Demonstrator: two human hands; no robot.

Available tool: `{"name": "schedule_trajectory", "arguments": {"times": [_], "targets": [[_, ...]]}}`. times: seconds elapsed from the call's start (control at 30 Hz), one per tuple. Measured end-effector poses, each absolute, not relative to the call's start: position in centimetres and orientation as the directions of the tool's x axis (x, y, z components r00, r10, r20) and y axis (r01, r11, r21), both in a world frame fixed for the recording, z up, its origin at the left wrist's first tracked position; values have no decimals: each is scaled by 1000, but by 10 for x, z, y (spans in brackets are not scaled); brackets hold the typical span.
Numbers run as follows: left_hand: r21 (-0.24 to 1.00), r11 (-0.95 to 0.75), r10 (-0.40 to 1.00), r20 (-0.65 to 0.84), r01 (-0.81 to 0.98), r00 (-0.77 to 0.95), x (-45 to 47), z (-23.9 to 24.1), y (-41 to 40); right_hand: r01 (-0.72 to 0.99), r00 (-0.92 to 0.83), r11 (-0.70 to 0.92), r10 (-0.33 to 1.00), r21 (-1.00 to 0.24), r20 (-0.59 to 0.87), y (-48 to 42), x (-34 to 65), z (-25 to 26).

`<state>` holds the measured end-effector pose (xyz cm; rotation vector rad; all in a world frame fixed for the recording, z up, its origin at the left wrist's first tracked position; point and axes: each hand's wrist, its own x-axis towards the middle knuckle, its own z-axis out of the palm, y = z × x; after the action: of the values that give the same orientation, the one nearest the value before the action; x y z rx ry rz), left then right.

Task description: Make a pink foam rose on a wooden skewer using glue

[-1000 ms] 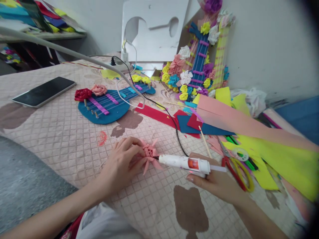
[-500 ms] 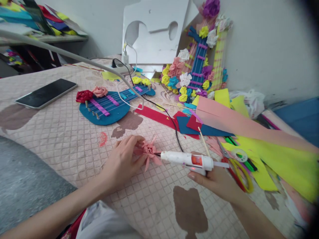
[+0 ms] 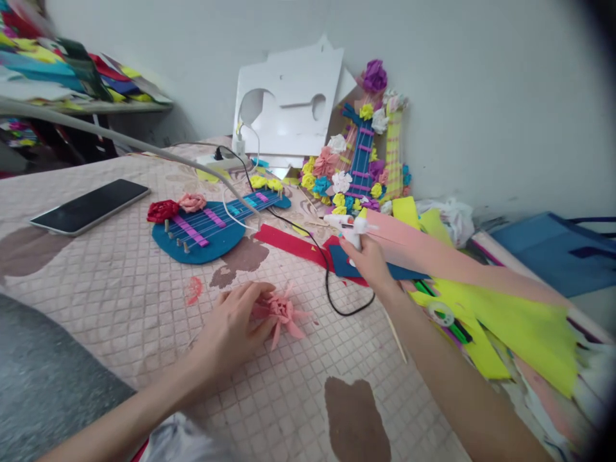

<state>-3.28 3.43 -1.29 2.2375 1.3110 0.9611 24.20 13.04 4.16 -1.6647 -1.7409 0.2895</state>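
Observation:
My left hand [image 3: 235,327] is closed on a pink paper flower [image 3: 283,312] that rests on the quilted cloth in front of me. My right hand [image 3: 368,260] is stretched out farther back, gripping a white glue gun [image 3: 345,222] by its handle above the red and blue foam sheets [image 3: 337,256]. The gun's black cord [image 3: 332,289] loops over the cloth between my hands. A blue foam guitar [image 3: 206,221] with a red and a pink rose lies beyond my left hand.
A dark phone [image 3: 89,205] lies at the far left. A flower-covered guitar [image 3: 359,163] leans on the wall beside a white cut board [image 3: 289,96]. Pink and yellow sheets [image 3: 486,289], a tape roll [image 3: 440,313] and pens crowd the right side. A wooden stick [image 3: 397,333] lies near my right forearm.
My right hand has lifted the glue gun off the flower and carried it back toward the foam sheets. My left hand stays on the flower. The view has tilted upward.

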Motion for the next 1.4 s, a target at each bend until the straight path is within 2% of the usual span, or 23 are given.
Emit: {"name": "schedule_trajectory", "arguments": {"times": [0.27, 0.57, 0.73, 0.87, 0.93, 1.0, 1.07, 1.17, 1.4], "targets": [[630, -495, 869, 351, 598, 349, -35, -10, 35, 807, -5, 218, 932, -549, 364, 220, 220, 6], [628, -494, 869, 354, 601, 344, -34, -12, 35, 801, -30, 232, 936, -551, 351, 221, 234, -5], [631, -503, 864, 356, 590, 355, -34, -12, 35, 782, 26, 246, 905, -573, 424, 216, 236, -1], [634, -500, 866, 355, 590, 352, -34, -10, 35, 763, 134, 250, 841, -597, 524, 185, 229, 9], [638, -500, 866, 355, 586, 353, -34, -9, 34, 738, 129, 285, 831, -612, 542, 152, 218, 14], [638, -497, 867, 352, 588, 352, -33, -8, 34, 651, 23, 380, 855, -657, 518, 111, 200, 18], [637, -495, 869, 358, 590, 342, -33, -8, 34, 618, -140, 422, 889, -663, 435, 71, 181, 21], [635, -495, 869, 364, 594, 335, -33, -8, 33, 582, -246, 463, 884, -668, 399, 33, 159, 20], [629, -494, 870, 360, 600, 338, -32, -6, 33, 538, -210, 395, 918, -745, 335, 29, 152, 4]]}}
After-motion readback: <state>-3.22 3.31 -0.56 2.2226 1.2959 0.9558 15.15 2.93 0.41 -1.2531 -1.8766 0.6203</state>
